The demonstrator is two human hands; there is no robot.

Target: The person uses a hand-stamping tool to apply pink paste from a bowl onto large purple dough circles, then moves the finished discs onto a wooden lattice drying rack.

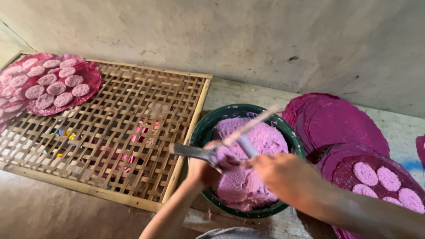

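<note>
Holding a metal scoop [195,152] clamped in your left hand [201,170], your right hand [276,172] grips a stick [250,126], over the green bowl [201,128] of purple dough [248,186], right of a bamboo tray [133,119].

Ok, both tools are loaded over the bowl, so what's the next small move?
Probably carry the paste over to the purple sheet at right and drop another round. The left hand and right hand hold tools with paste over the bowl, and that sheet shows bare space beside its rounds.
</note>
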